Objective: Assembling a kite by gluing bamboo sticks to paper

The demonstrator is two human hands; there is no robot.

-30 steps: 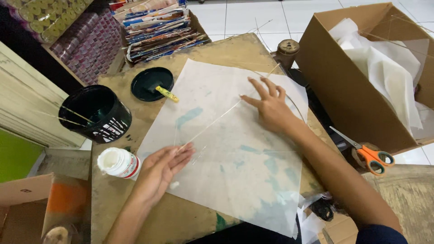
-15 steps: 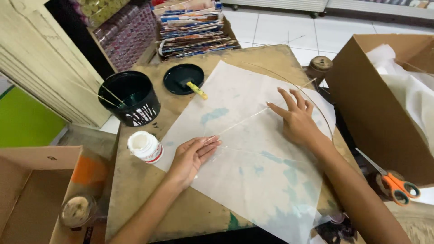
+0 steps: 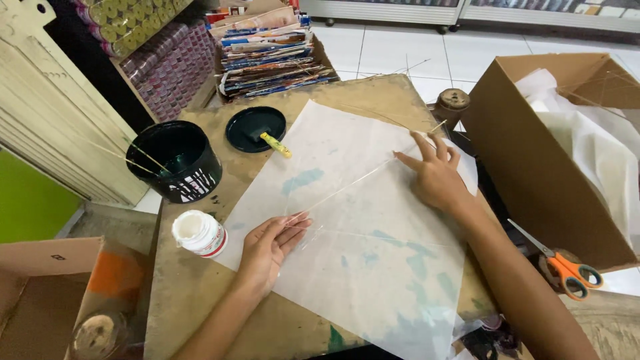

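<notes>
A large sheet of thin, translucent white paper [image 3: 360, 227], smudged here and there with pale blue-green marks, lay spread flat over a worn brown wooden tabletop [image 3: 193, 300]. Across the sheet ran a thin pale bamboo stick [image 3: 353, 183], slanting from near the lower left up toward the far right corner. The left hand [image 3: 267, 250] lay palm down on the paper's near left edge, fingers stretched out flat and together, their tips resting at the lower end of the stick; it gripped nothing. The right hand [image 3: 437, 177] pressed down near the stick's upper end, fingers spread wide on the paper, likewise open and holding nothing. Just beside the left hand, off the paper's edge, stood a small round white plastic jar [image 3: 199, 232] with its top open. Farther back on the table sat a black plastic bucket [image 3: 175, 160] with thin sticks leaning in it, and near it a black round lid [image 3: 255, 128] with a small yellow-handled tool lying on its rim. A stack of colourful printed papers [image 3: 267, 50] stood behind the table. To the right stood a brown cardboard box [image 3: 527, 153] holding white paper, and a pair of orange-handled scissors [image 3: 563, 263] lay in front of it.
</notes>
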